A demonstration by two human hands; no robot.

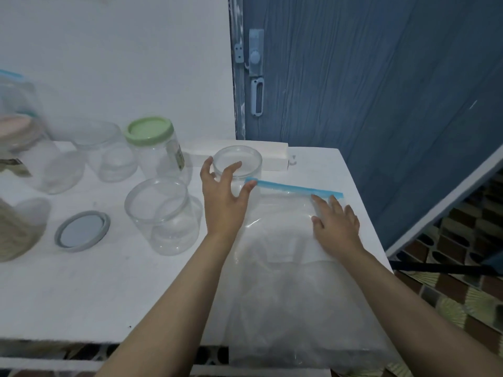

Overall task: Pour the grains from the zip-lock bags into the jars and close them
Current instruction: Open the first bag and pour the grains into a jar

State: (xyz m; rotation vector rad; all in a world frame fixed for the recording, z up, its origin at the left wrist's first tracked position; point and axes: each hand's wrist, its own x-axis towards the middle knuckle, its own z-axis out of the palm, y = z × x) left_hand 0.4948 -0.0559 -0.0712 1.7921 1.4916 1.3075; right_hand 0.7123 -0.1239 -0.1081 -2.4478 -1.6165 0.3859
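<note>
A large clear zip-lock bag (285, 268) with a blue zip strip (296, 188) lies flat on the white table (81, 289), its lower end hanging over the front edge; I see no grains in it. My right hand (336, 227) presses flat on the bag just below the strip's right end. My left hand (221, 194) has its fingers spread over a small open clear jar (246, 156), one fingertip touching the strip's left end. Another open clear jar (163, 216) stands left of my left wrist. A grey lid (83, 231) lies loose on the table.
A green-lidded jar (152, 142) and several more clear jars (104, 152) stand at the back left. A jar with grains (16, 232) sits at the left edge. A white box (275, 153) lies against the wall. A blue door (367, 77) is close behind the table's right side.
</note>
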